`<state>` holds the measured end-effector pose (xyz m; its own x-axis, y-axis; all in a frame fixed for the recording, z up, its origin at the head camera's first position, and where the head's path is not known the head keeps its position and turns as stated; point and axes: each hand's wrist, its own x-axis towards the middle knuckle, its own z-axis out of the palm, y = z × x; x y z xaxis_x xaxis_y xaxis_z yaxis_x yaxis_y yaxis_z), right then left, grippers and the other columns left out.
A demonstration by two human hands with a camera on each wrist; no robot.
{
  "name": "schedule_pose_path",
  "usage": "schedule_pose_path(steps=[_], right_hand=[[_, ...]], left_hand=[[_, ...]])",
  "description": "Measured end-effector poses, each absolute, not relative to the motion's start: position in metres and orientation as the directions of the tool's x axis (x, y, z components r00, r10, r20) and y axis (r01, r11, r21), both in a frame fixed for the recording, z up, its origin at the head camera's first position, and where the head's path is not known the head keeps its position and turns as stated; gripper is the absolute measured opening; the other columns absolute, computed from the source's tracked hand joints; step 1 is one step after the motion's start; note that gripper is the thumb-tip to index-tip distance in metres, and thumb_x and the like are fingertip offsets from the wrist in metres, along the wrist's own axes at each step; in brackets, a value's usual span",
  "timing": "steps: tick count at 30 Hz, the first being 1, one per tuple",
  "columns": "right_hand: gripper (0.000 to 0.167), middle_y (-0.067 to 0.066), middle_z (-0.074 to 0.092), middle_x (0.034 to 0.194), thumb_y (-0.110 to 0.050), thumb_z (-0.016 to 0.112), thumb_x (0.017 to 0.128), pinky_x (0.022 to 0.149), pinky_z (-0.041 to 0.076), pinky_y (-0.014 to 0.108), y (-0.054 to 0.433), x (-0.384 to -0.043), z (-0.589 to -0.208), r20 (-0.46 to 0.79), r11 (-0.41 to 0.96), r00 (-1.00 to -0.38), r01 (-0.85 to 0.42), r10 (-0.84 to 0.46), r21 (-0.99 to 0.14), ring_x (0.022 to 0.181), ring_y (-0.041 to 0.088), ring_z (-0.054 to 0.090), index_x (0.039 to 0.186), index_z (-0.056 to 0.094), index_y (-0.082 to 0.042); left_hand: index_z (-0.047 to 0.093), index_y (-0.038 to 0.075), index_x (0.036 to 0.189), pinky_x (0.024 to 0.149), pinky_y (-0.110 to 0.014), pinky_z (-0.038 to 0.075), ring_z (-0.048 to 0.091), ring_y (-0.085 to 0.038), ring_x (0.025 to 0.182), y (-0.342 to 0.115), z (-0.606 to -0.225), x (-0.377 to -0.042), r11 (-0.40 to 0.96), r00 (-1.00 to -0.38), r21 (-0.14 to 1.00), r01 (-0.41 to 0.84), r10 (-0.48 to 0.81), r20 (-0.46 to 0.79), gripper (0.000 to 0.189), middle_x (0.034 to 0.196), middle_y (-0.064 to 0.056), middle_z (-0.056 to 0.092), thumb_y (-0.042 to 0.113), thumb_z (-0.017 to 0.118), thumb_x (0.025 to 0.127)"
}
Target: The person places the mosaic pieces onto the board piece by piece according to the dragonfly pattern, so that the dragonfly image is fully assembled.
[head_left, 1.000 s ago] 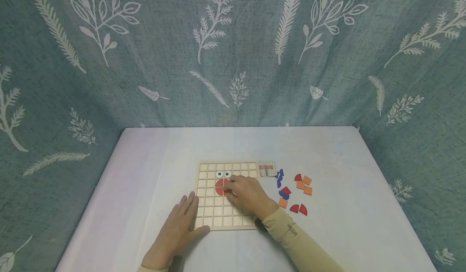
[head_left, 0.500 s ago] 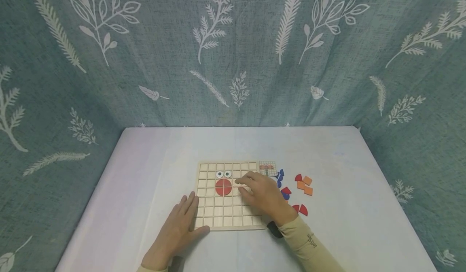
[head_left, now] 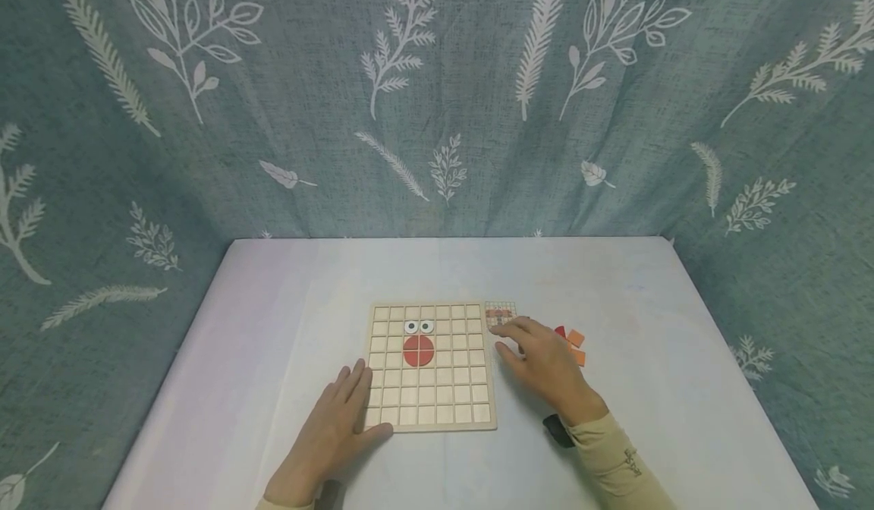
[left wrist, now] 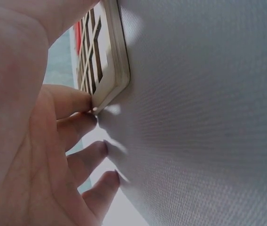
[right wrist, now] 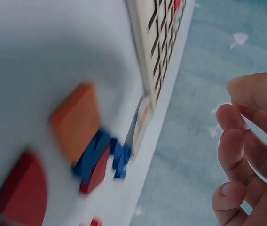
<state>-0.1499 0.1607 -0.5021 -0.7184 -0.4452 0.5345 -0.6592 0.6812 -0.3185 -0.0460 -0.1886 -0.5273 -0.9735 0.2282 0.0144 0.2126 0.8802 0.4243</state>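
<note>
A wooden grid board (head_left: 444,415) lies flat on the table. My left hand (head_left: 330,423) rests at its left front corner, fingers extended along the left edge and thumb on the front rim. Within the board, red quarter-circle pieces (head_left: 412,357) form a full disc below two round eye tiles (head_left: 412,327). Off the right side hovers my right hand (head_left: 549,369), fingers loosely bent and holding nothing in the right wrist view. Beneath it lie an orange square (right wrist: 77,125), blue pieces (right wrist: 120,157) and a red quarter-circle (right wrist: 23,190), mostly hidden from the head view.
A small patterned card (head_left: 500,312) lies beside the board's upper right corner, close to my right fingertips. Farther right, more orange squares (head_left: 576,338) show past the hand. A leaf-patterned curtain (head_left: 437,100) encloses the back and sides of the white table (head_left: 287,282).
My right hand has withdrawn from the red disc and moved right, off the board to above the loose pieces. The finished disc has come into sight. My left hand stays put.
</note>
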Motion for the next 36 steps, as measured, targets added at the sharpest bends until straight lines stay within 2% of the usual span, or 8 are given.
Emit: schedule_pose_path(steps=[4, 9, 12, 16, 20, 26, 31, 36], right_hand=[[0.024, -0.003, 0.071, 0.098, -0.012, 0.079, 0.085, 0.051, 0.045, 0.022, 0.18, -0.149, -0.504, 0.524, 0.715, -0.747, -0.619, -0.409, -0.324, 0.064, 0.007, 0.054, 0.109, 0.077, -0.015], [0.032, -0.002, 0.071, 0.102, -0.014, 0.085, 0.081, 0.056, 0.054, 0.024, 0.204, -0.142, -0.506, 0.462, 0.78, -0.811, -0.532, -0.359, -0.328, 0.069, 0.009, 0.057, 0.112, 0.077, -0.014], [0.035, -0.001, 0.071, 0.104, -0.016, 0.087, 0.081, 0.064, 0.06, 0.027, 0.218, -0.138, -0.508, 0.419, 0.819, -0.848, -0.473, -0.324, -0.325, 0.073, 0.01, 0.06, 0.114, 0.076, -0.013], [0.036, 0.002, 0.071, 0.103, -0.014, 0.088, 0.08, 0.067, 0.062, 0.032, 0.237, -0.137, -0.512, 0.417, 0.836, -0.854, -0.454, -0.311, -0.307, 0.073, 0.013, 0.062, 0.114, 0.076, -0.011], [0.038, 0.005, 0.072, 0.1, -0.014, 0.091, 0.077, 0.062, 0.06, 0.032, 0.249, -0.138, -0.515, 0.43, 0.836, -0.85, -0.456, -0.306, -0.306, 0.072, 0.014, 0.061, 0.112, 0.075, -0.008], [0.046, 0.007, 0.073, 0.104, -0.011, 0.091, 0.076, 0.066, 0.062, 0.037, 0.26, -0.136, -0.516, 0.38, 0.862, -0.883, -0.401, -0.274, -0.311, 0.076, 0.017, 0.062, 0.118, 0.073, -0.007], [0.05, 0.009, 0.072, 0.109, -0.013, 0.09, 0.077, 0.07, 0.062, 0.041, 0.266, -0.132, -0.515, 0.286, 0.882, -0.926, -0.336, -0.246, -0.329, 0.077, 0.018, 0.061, 0.123, 0.071, -0.007], [0.053, 0.014, 0.07, 0.117, -0.016, 0.087, 0.081, 0.081, 0.061, 0.049, 0.266, -0.129, -0.513, 0.145, 0.904, -0.97, -0.234, -0.193, -0.358, 0.088, 0.026, 0.065, 0.129, 0.068, -0.005]], left_hand=[[0.039, -0.004, 0.153, 0.118, -0.06, 0.028, 0.028, -0.045, 0.147, -0.189, -0.527, -0.046, 0.878, -0.973, 0.428, 0.212, 0.23, 0.011, 0.094, 0.16, -0.021, 0.034, 0.056, 0.071, 0.089], [0.037, -0.003, 0.154, 0.119, -0.059, 0.026, 0.026, -0.044, 0.149, -0.188, -0.531, -0.047, 0.885, -0.976, 0.425, 0.193, 0.218, -0.011, 0.095, 0.161, -0.021, 0.032, 0.054, 0.073, 0.087], [0.037, -0.003, 0.154, 0.119, -0.059, 0.026, 0.025, -0.044, 0.149, -0.188, -0.532, -0.047, 0.887, -0.976, 0.42, 0.191, 0.217, -0.015, 0.095, 0.162, -0.02, 0.032, 0.054, 0.074, 0.087], [0.038, -0.004, 0.153, 0.119, -0.059, 0.028, 0.027, -0.044, 0.148, -0.188, -0.529, -0.046, 0.884, -0.975, 0.419, 0.208, 0.224, 0.013, 0.094, 0.161, -0.021, 0.033, 0.053, 0.074, 0.088], [0.04, -0.004, 0.152, 0.117, -0.059, 0.029, 0.03, -0.045, 0.147, -0.188, -0.527, -0.046, 0.882, -0.973, 0.417, 0.22, 0.227, 0.035, 0.093, 0.16, -0.021, 0.036, 0.054, 0.073, 0.088], [0.039, -0.004, 0.153, 0.117, -0.06, 0.029, 0.03, -0.045, 0.147, -0.189, -0.529, -0.046, 0.881, -0.973, 0.42, 0.218, 0.227, 0.03, 0.093, 0.16, -0.021, 0.035, 0.054, 0.073, 0.088], [0.038, -0.004, 0.153, 0.118, -0.059, 0.029, 0.028, -0.044, 0.148, -0.19, -0.531, -0.046, 0.884, -0.974, 0.413, 0.219, 0.226, 0.033, 0.095, 0.161, -0.02, 0.034, 0.054, 0.074, 0.087], [0.039, -0.004, 0.153, 0.117, -0.06, 0.029, 0.03, -0.045, 0.147, -0.189, -0.53, -0.046, 0.881, -0.971, 0.412, 0.233, 0.234, 0.049, 0.093, 0.16, -0.021, 0.035, 0.054, 0.073, 0.088]])
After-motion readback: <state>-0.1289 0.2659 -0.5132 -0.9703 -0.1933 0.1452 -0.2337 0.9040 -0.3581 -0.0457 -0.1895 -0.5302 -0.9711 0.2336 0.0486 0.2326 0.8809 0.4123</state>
